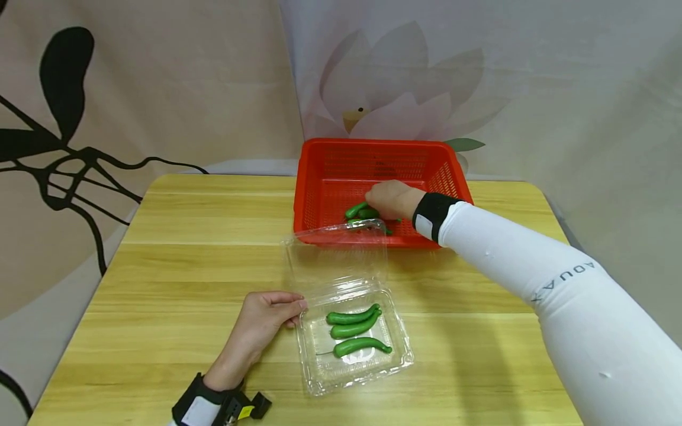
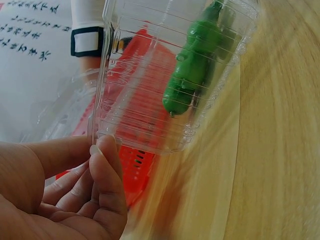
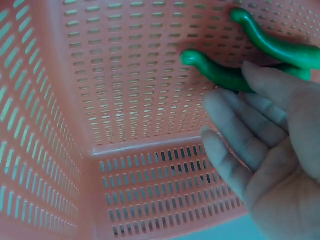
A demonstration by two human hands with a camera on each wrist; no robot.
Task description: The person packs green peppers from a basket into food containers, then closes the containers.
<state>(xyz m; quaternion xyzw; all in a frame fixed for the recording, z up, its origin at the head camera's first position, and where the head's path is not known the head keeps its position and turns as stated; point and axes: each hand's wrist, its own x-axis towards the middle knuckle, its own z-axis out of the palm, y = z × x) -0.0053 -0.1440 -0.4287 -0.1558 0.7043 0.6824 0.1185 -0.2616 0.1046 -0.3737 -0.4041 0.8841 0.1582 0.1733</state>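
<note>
My left hand point(image 1: 272, 310) pinches the left rim of a clear plastic clamshell box point(image 1: 325, 378), its lid tilted up toward the back. In the left wrist view, thumb and finger grip the box edge point(image 2: 102, 100). Three green peppers point(image 1: 362, 346) lie in the box, roughly side by side. My right hand point(image 1: 394, 200) reaches into a red plastic basket point(image 1: 458, 168). Seen from the right wrist, this hand point(image 3: 270, 130) has its thumb on one green pepper point(image 3: 215, 70), pinching it against fingers partly hidden behind it. Another pepper point(image 3: 275, 45) lies just beside.
The basket stands at the back of the wooden table point(image 1: 186, 254), with several green peppers point(image 1: 356, 210) near its front wall. The raised lid point(image 1: 335, 254) overlaps the basket's front edge in the head view. A printed cloth point(image 1: 213, 77) hangs behind the table.
</note>
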